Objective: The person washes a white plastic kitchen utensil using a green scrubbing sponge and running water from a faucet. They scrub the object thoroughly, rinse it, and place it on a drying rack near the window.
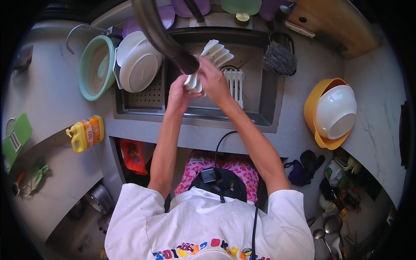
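Observation:
Above the steel kitchen sink [198,116], both my hands are at a white fanned-out item [217,53] with several ribbed blades, whose exact kind I cannot tell. My left hand [179,94] grips its lower end, thumb and fingers around the wavy edge. Over its middle lies my right hand [213,81], slightly blurred, covering part of it; its fingertips are partly hidden behind the dark faucet [187,63]. A white slotted rack [234,85] lies in the basin, just right of my right hand. To the left, white bowls [138,73] lean over a perforated drain tray [146,99].
A green basin [97,68] leans left of the sink, behind a yellow detergent bottle [87,133]. Steel wool [280,59] sits in a holder at the right rim. Farther right are a yellow colander [310,107] and a white bowl [336,110]. The faucet arches over the hands.

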A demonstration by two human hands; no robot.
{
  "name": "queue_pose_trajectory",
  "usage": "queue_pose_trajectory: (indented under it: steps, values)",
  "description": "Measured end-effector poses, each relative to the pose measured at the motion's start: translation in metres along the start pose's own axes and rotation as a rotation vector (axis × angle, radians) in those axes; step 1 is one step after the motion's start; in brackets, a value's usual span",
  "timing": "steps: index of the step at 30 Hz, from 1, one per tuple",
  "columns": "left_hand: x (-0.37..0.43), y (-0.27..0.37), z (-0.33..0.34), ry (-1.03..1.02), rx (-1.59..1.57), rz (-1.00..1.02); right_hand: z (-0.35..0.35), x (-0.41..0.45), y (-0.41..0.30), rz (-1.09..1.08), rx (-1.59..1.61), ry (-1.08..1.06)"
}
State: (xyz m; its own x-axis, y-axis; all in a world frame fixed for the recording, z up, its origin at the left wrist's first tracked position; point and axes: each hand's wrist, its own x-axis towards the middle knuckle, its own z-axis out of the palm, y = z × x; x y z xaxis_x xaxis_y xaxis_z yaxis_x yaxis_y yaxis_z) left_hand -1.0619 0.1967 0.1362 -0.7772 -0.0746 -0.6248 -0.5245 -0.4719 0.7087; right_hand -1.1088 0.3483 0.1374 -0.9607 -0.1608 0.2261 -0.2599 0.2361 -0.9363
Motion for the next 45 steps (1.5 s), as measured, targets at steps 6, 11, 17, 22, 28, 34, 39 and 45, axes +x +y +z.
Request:
queue_pose_trajectory:
  steps: [6, 11, 17, 22, 28, 34, 39, 45]
  values:
    - [-0.007, -0.024, -0.008, 0.242, -0.248, 0.113, 0.007, -0.037, -0.029, 0.104, 0.187, -0.419]
    - [-0.016, -0.022, -0.022, 0.191, -0.161, 0.066, 0.002, -0.026, -0.015, -0.184, -0.137, -0.524]
    - [-0.020, -0.022, -0.010, 0.256, -0.235, 0.071, 0.017, -0.007, 0.013, -0.080, -0.174, -0.486]
    - [-0.013, -0.022, -0.014, 0.255, -0.525, 0.166, 0.011, -0.022, -0.030, 0.363, 0.111, -0.585]
    - [-0.012, -0.024, -0.022, -0.030, -0.771, 0.151, 0.019, -0.015, -0.023, 0.021, 0.025, -0.528]
    - [-0.016, -0.022, -0.013, -0.019, -0.632, 0.133, 0.024, -0.005, -0.016, 0.139, -0.017, -0.454]
    - [-0.014, -0.022, -0.014, -0.015, -0.639, 0.180, 0.006, -0.018, -0.033, 0.232, 0.070, -0.484]
    - [-0.016, -0.022, -0.009, -0.064, -0.564, 0.176, 0.025, -0.006, -0.035, 0.067, -0.161, -0.305]
